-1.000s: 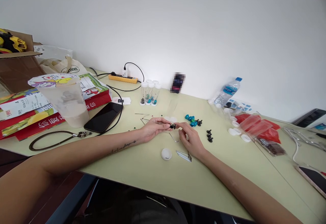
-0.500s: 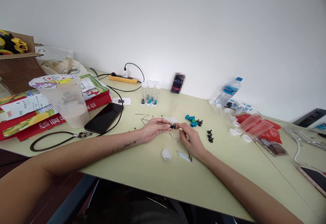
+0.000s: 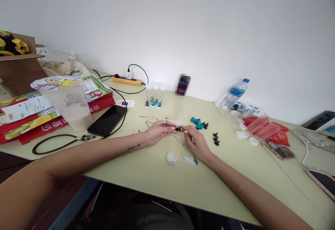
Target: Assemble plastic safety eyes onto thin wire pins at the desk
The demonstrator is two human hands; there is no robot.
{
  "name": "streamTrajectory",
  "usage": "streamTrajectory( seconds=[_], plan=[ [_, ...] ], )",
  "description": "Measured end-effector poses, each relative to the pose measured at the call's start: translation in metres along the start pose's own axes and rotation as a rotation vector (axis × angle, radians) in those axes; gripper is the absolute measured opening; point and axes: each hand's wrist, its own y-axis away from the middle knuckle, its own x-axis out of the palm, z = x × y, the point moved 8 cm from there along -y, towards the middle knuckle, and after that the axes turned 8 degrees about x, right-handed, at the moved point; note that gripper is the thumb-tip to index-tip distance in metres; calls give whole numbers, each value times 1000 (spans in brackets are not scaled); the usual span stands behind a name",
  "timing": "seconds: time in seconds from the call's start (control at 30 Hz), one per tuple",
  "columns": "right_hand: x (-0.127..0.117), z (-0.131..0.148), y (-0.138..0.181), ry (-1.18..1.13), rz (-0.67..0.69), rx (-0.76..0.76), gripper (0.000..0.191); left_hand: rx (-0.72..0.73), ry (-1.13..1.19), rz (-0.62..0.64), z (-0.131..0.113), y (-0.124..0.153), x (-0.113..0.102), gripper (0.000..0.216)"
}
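Note:
My left hand (image 3: 160,132) pinches a small black part (image 3: 178,129) between thumb and fingertips, above the middle of the table. The fingers of my right hand (image 3: 196,143) are bent, and its index finger and thumb tip meet the same part from the right. Fingertips hide much of that part. Below the hands lies an L-shaped hex key (image 3: 179,140). Nearer to me is a round white cap (image 3: 172,158) with tiny bits in it, beside a bundle of hex keys (image 3: 190,160). Loose blue parts (image 3: 196,123) and black parts (image 3: 216,139) lie to the right.
Capped clear tubes (image 3: 154,96) stand at the back. A plastic cup (image 3: 70,106), a phone (image 3: 107,120) and a cord loop (image 3: 53,143) occupy the left. On the right are a water bottle (image 3: 235,93), white caps (image 3: 241,135) and clear tubes on red plastic (image 3: 280,136).
The view has shifted very slightly. Both hands keep nearly the same hold on the small black part, and nothing on the table has visibly moved.

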Motion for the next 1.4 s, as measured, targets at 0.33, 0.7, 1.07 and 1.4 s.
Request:
streamTrajectory(
  seconds=[0.33, 0.7, 1.07, 1.4],
  plan=[
    [0, -1, 0, -24, 2, 18, 39, 2, 1, 7, 0, 0, 0, 26],
    [1, -1, 0, -11, 15, 29, 38, 4, 2, 12, 0, 0, 0, 26],
    [2, -1, -1, -2, 28, 27, 38, 7, 4, 20, -1, 0, 1, 25],
    [2, -3, -1, 0, 27, 35, 38, 6, 4, 17, -1, 0, 0, 25]
  ],
)
